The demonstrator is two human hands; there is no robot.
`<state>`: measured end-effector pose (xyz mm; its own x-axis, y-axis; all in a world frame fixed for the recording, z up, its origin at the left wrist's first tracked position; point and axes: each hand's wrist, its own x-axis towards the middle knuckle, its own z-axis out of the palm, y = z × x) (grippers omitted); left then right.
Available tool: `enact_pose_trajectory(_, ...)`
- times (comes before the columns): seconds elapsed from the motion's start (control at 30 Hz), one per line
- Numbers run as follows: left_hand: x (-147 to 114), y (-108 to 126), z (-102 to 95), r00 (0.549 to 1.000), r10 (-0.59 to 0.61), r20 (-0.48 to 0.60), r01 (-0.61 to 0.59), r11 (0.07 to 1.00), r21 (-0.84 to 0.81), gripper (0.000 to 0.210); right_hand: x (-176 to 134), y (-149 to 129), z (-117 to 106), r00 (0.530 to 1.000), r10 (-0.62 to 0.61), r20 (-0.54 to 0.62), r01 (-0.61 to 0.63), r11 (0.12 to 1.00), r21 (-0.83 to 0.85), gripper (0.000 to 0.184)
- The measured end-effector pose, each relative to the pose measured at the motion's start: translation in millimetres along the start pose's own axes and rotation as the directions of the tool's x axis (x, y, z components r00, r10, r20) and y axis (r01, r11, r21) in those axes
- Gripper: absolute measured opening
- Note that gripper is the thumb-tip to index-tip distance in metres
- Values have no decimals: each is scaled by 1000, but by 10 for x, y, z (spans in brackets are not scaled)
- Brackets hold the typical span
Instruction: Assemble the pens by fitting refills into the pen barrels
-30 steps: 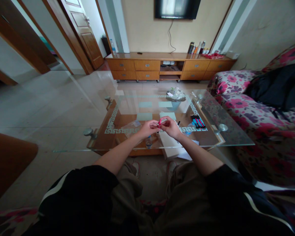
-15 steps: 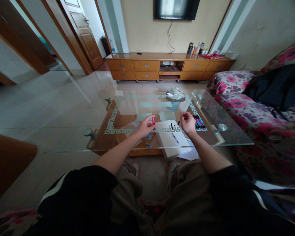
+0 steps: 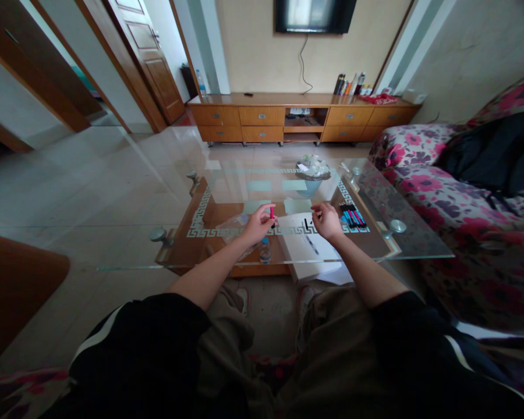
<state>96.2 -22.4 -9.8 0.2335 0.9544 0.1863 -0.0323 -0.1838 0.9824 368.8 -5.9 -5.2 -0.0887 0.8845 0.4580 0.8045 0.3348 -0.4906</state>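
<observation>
My left hand (image 3: 257, 224) is closed around a short pink marker-like stick (image 3: 272, 213), held upright above the glass table, with a dark lower end. To its right, my right hand (image 3: 326, 221) is curled with its fingertips drawn together beside some small black pieces (image 3: 307, 224). Whatever those fingertips hold, if anything, is hidden. A row of pink, blue and black marker-like sticks (image 3: 353, 216) lies just right of my right hand.
A glass coffee table (image 3: 227, 195) spans the space before me. White paper or a box (image 3: 299, 247), a dark pen (image 3: 312, 244), a small bottle (image 3: 265, 250) and clear plastic wrap (image 3: 231, 228) show near my hands. Behind stands a filled waste basket (image 3: 313, 174).
My right hand has moved left, away from the row of sticks and towards the small black pieces. My left hand stays nearly in place with the pink stick.
</observation>
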Motion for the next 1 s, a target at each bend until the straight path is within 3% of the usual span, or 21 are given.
enact_pose_trajectory(0.23,16,-30,-1,1000,-1,-16,1,1000,-7,50,1,47,-30,999,54,-10,-54,998,-27,26)
enact_pose_trajectory(0.6,2,15,3,1000,1,-31,-1,1000,-3,52,-6,-15,-65,993,114,-40,-111,991,70,26)
enact_pose_trajectory(0.8,14,-18,-18,999,-12,-40,14,1000,27,53,-6,14,-104,954,241,-179,-231,970,76,33)
enact_pose_trajectory(1.0,28,-60,-35,999,2,-40,0,998,56,53,-17,8,-146,933,310,-184,-304,951,60,32)
